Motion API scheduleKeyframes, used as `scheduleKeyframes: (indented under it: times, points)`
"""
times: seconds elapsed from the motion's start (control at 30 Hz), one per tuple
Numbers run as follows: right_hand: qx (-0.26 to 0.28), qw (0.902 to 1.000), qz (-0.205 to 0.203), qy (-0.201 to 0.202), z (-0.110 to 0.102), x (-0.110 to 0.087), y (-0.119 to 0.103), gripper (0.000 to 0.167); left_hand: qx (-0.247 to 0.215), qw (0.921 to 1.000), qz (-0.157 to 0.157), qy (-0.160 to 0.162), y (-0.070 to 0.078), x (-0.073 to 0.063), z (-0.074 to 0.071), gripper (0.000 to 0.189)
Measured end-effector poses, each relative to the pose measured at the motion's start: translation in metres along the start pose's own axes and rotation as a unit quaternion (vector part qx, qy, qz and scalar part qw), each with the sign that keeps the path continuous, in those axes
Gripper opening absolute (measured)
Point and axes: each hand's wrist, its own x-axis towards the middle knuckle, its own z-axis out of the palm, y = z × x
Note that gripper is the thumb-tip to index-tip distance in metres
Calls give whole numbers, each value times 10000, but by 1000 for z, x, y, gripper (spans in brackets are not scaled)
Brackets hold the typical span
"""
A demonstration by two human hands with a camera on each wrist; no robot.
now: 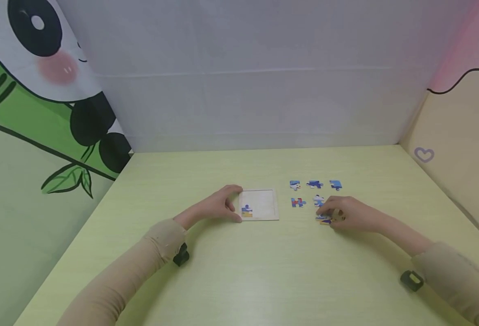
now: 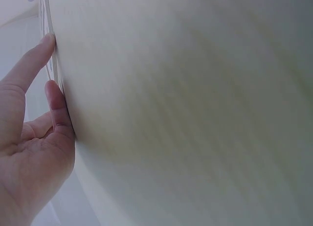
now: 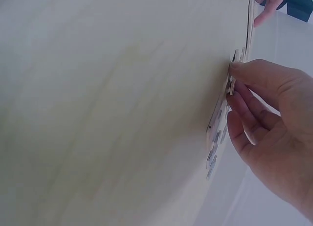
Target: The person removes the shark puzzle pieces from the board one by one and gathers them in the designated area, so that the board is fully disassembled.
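Observation:
A shallow square puzzle tray lies on the table, with one puzzle piece in its near left corner. My left hand holds the tray by its left side, thumb at the near corner and a fingertip at the far corner. My right hand pinches a blue and yellow puzzle piece between thumb and fingers, close over the table. In the right wrist view the edge of this piece shows between the fingertips. A white and blue piece lies just beyond those fingers, partly covered by them.
Right of the tray, more loose pieces lie in rows: three at the back, one a tricolour piece, and a red and blue one nearer. A pale cloth wall stands behind the table, with printed panels at both sides.

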Motion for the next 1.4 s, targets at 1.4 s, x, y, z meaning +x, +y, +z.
scheduleKeyframes:
  times: [1.4]
  points:
    - [-315,9970,453,-544,-4,0,-13,52,-68,9999,102,55,-1,1,1,93]
